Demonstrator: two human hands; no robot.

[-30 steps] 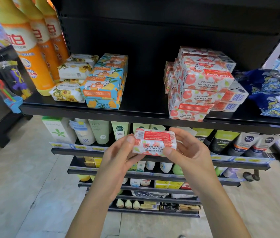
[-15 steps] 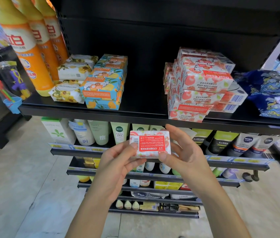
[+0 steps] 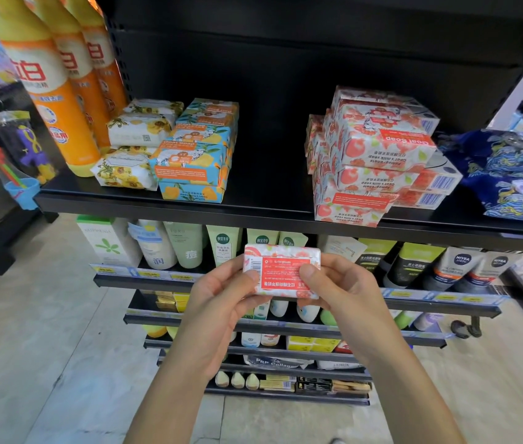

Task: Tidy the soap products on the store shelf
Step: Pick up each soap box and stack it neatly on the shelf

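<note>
Both hands hold one red-and-white pomegranate soap box [image 3: 281,262] below the front edge of the black top shelf [image 3: 253,209]. My left hand [image 3: 221,299] grips its left end, thumb on the barcode side. My right hand [image 3: 340,290] grips its right end, thumb on the red label. On the shelf's right stands an uneven pile of matching pomegranate soap boxes [image 3: 372,155]. At the left sit a stack of blue-and-orange soap boxes [image 3: 196,155] and sunflower-wrapped soaps [image 3: 135,149].
Tall orange detergent bottles [image 3: 51,91] stand at the shelf's far left. Blue patterned packs [image 3: 510,177] lie at the far right. A wide bare gap separates the two soap groups. Lower shelves hold tubes and bottles [image 3: 189,248]. The floor is light tile.
The box has been turned in my hands so its red back label faces me, and it sits slightly lower and nearer to me than before.
</note>
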